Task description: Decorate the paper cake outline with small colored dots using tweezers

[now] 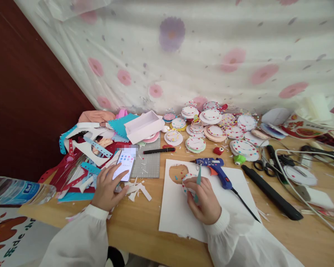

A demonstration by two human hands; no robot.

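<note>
My left hand (108, 187) has its fingers spread over a lit smartphone (125, 165), with fingertips on its screen. In my right hand (203, 198) is a slim teal tool (198, 176), pointing up between the fingers. Under the same hand lies a small white disc with coloured dots (186, 181), partly hidden by the fingers. Both are over a white sheet (172, 207) with a round hole cut in it. A blue glue gun (217, 168) rests on the sheet, just beyond my right hand.
Decorated paper discs (211, 116) crowd the back. A black marker (158, 151) lies on a grey cutting mat (151, 167). Paper scraps (86, 167) and a water bottle (19, 191) are at left. Scissors (264, 167), a black case (271, 193) and cables lie at right.
</note>
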